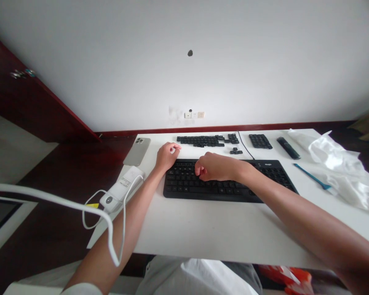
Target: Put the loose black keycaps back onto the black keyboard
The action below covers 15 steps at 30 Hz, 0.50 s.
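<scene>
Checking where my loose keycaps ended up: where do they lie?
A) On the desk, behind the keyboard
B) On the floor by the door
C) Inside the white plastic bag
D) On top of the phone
A: the loose black keycaps sit in rows on the white desk, just beyond the black keyboard.

home or office room | white desk, keyboard, wall sockets, dark-red door

A white desk holds a black keyboard and loose keycaps.
</scene>
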Each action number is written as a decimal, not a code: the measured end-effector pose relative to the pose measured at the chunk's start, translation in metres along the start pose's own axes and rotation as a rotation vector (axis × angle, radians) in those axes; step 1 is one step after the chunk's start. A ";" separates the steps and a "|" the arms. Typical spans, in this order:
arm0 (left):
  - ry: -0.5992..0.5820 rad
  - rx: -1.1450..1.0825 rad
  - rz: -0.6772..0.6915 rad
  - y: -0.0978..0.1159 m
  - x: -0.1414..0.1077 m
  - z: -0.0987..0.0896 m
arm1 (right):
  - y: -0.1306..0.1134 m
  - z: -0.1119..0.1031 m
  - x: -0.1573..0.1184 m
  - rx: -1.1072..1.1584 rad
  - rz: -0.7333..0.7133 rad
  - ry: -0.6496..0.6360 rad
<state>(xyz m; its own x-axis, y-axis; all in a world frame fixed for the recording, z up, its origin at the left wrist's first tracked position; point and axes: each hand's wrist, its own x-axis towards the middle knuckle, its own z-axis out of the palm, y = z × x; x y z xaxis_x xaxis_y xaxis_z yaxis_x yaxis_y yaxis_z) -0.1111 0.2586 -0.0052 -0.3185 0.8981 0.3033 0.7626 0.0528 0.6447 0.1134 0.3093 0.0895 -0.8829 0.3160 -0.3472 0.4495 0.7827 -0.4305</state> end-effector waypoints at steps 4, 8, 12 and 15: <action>0.004 0.001 0.002 0.000 0.000 0.000 | -0.005 0.003 -0.001 -0.018 0.032 0.017; 0.004 0.016 -0.001 -0.001 0.000 0.001 | -0.015 0.004 -0.005 -0.076 0.061 0.050; 0.009 0.014 0.017 -0.002 0.001 0.002 | -0.028 0.007 -0.009 -0.224 0.102 0.060; 0.013 0.004 0.029 -0.003 0.001 0.003 | -0.034 0.012 -0.009 -0.310 0.091 0.086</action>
<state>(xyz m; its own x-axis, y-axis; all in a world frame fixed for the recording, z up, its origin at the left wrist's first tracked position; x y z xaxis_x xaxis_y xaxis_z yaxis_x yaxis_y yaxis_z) -0.1124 0.2605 -0.0089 -0.3034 0.8935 0.3312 0.7737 0.0282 0.6329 0.1076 0.2734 0.0970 -0.8552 0.4259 -0.2954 0.4760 0.8708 -0.1226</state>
